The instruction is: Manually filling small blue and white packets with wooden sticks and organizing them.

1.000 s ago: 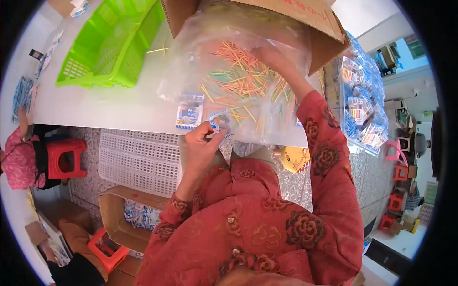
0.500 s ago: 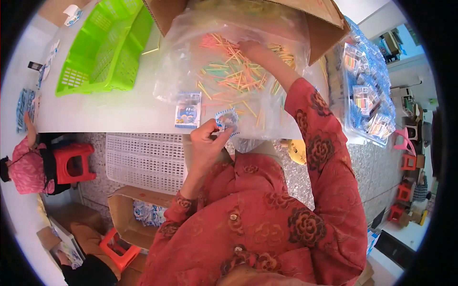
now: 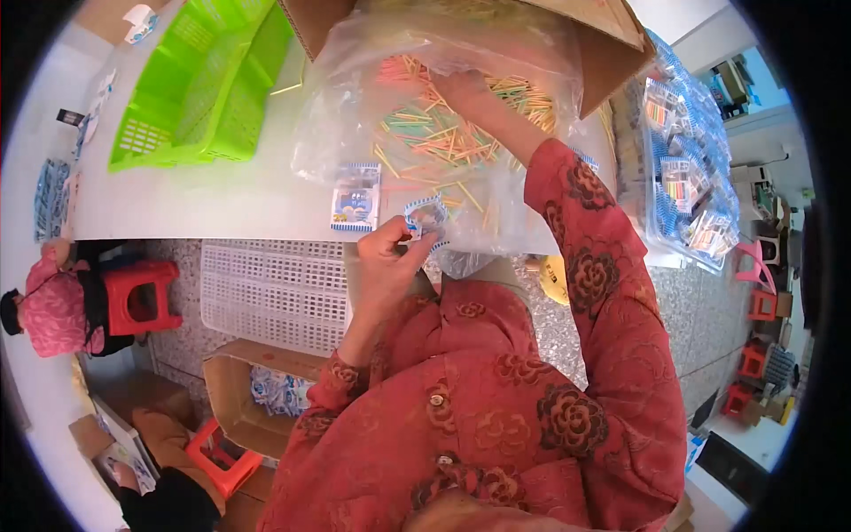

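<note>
My left hand [image 3: 390, 266] is closed, pinching a small plastic pouch [image 3: 426, 218] with a blue-and-white striped edge at the table's near edge. Across the table, my right hand [image 3: 463, 91] reaches into a loose pile of thin coloured sticks [image 3: 456, 142] in pink, yellow, orange and green. It is beside the pink ones; its fingertips are hidden, so their grip does not show. The sticks lie on and inside a clear plastic bag [image 3: 324, 133] opening out of a cardboard box [image 3: 612, 53]. Left of the held pouch, another blue-and-white pouch [image 3: 356, 199] lies flat.
A green basket [image 3: 232, 124] stands at the far left. On the right, a clear bin [image 3: 660, 235] is heaped with filled packets [image 3: 683, 182]. Below the table are a white crate [image 3: 270, 293] and a carton [image 3: 232, 403] of packets. Other people sit at left beside red stools [image 3: 146, 297].
My right hand has shifted slightly to the left among the sticks, beside the pink ones. My left hand still holds the pouch. The whole view has shifted a little.
</note>
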Tool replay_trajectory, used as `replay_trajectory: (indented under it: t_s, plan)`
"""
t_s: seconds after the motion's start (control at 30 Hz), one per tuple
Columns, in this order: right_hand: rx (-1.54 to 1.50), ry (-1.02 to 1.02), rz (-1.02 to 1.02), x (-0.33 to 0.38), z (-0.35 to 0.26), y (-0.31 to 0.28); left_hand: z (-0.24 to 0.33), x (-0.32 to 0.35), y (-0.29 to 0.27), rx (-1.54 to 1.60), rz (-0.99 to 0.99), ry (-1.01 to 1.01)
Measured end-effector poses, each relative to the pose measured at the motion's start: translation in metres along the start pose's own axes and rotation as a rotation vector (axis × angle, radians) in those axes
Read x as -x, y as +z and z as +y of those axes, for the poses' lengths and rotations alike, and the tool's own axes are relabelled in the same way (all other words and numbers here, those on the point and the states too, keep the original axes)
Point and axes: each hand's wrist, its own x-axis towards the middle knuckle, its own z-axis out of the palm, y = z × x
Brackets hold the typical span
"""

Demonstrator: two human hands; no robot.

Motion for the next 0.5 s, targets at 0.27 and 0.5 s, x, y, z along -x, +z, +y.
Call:
replay_trajectory:
  t_s: [0.27,0.5]
  plan:
    - [-0.257,0.056,-0.095,0.028,0.051,0.002,-0.006,0.001,0.002,-0.038,-0.004,0.027]
    - [-0.936,0.471,-0.162,0.054,0.021,-0.087,-0.002,0.0,0.001,-0.054,0.017,0.01]
